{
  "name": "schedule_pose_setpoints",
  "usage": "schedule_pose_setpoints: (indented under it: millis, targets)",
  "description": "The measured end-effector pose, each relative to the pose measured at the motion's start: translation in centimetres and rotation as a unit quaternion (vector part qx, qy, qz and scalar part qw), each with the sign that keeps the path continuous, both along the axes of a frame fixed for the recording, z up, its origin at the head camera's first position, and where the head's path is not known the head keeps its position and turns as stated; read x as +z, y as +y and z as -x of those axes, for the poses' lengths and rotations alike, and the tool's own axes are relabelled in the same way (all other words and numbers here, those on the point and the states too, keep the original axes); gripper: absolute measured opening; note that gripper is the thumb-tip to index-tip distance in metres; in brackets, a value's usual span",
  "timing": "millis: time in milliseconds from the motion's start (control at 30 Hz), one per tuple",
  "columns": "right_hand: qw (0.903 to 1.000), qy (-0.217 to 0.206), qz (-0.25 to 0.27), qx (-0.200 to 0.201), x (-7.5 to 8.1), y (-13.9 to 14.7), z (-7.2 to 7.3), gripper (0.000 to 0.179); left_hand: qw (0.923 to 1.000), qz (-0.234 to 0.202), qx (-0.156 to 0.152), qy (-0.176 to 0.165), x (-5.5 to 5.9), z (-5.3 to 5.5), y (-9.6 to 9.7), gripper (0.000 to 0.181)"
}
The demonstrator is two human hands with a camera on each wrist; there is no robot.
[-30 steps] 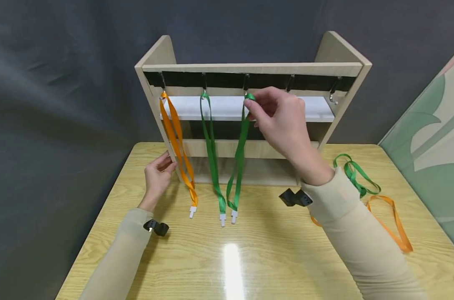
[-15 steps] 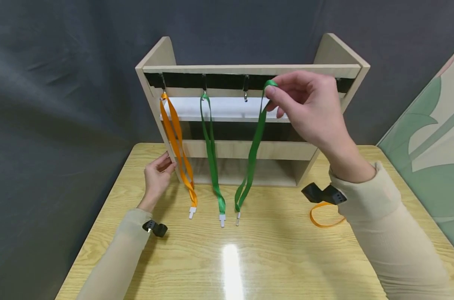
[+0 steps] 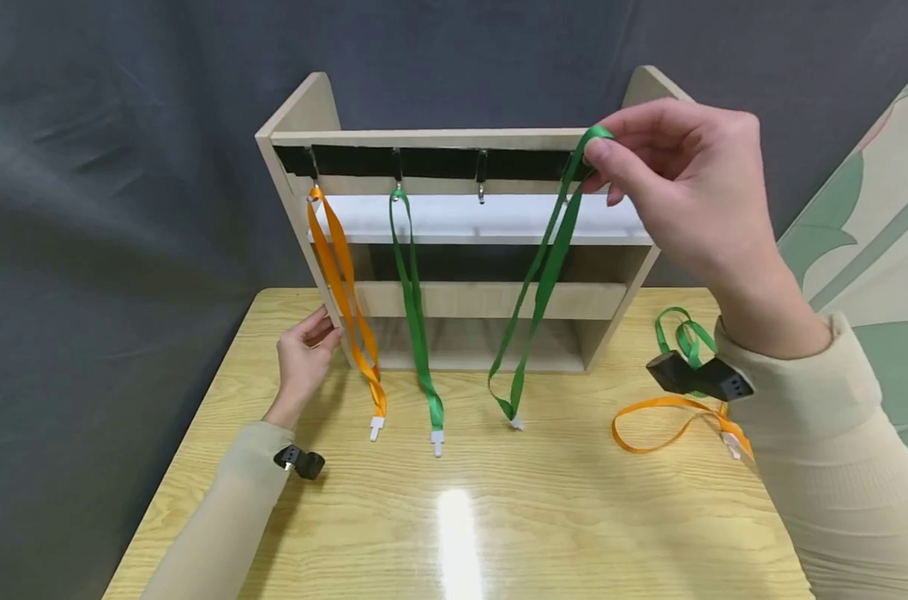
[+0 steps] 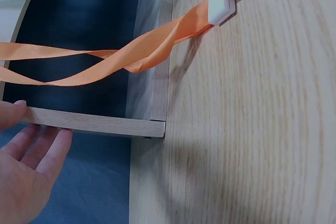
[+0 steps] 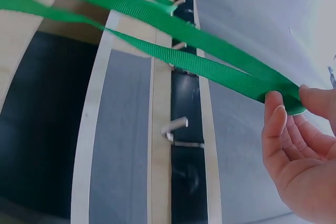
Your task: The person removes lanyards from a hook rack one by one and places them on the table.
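My right hand [image 3: 694,183] pinches the top loop of a green lanyard [image 3: 547,283] between thumb and fingers, in front of the rack's upper right. The lanyard hangs slanting down to the left, its white clip [image 3: 517,423] lowest. In the right wrist view the same green lanyard [image 5: 178,30] stretches from the fingertips. My left hand [image 3: 304,354] holds the left side panel of a wooden shelf rack [image 3: 491,302]; the left wrist view shows thumb and fingers on either face of that panel [image 4: 100,123]. An orange lanyard [image 3: 345,283] and another green lanyard [image 3: 415,308] hang from the two leftmost hooks.
The middle hook [image 3: 481,193] holds no lanyard. On the table [image 3: 364,525], right of the rack, lie a loose green lanyard [image 3: 682,329] and an orange lanyard [image 3: 649,404], partly behind my right wrist. A dark cloth backdrop [image 3: 484,58] stands behind.
My right hand has lifted the green lanyard off the middle hook and carried it right and upward. My left hand keeps its hold on the side panel.
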State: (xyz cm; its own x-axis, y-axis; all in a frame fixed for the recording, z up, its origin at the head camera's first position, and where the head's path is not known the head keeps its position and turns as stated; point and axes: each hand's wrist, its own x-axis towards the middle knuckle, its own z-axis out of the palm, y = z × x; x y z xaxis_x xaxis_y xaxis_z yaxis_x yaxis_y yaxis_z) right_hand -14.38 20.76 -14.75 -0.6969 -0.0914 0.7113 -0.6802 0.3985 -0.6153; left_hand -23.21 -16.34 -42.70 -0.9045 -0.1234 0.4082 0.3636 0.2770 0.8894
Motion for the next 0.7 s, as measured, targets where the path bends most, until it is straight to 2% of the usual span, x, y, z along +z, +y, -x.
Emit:
schedule_pose_setpoints:
  millis: [67,167,267,400,500,700]
  targets:
    - [0.9999,0.003,-0.008,-0.011,0.2,0.5,-0.1,0.013,1.0,-0.004,-0.003,-0.003,0.0,0.0,0.0,0.042]
    - [0.9995,-0.014,-0.01,-0.028,0.4,1.4,-0.2,0.015,0.9998,-0.008,-0.01,-0.013,0.3,-0.2,0.0,0.042]
    - [0.9987,-0.025,-0.015,-0.041,0.6,2.1,-0.2,0.016,0.9997,-0.007,-0.011,-0.02,1.3,-1.0,0.1,0.042]
    - [0.9988,-0.034,0.029,-0.017,0.8,3.0,0.1,0.017,0.9998,-0.003,-0.008,-0.021,2.5,-2.1,0.2,0.042]
    - [0.9969,-0.042,0.067,0.0,0.9,3.7,0.2,0.018,0.9998,-0.001,-0.009,-0.016,2.3,-2.0,0.1,0.042]
    - [0.9973,-0.046,0.055,-0.014,1.0,4.8,0.2,0.019,0.9999,-0.008,-0.004,-0.009,0.4,-0.6,-0.7,0.042]
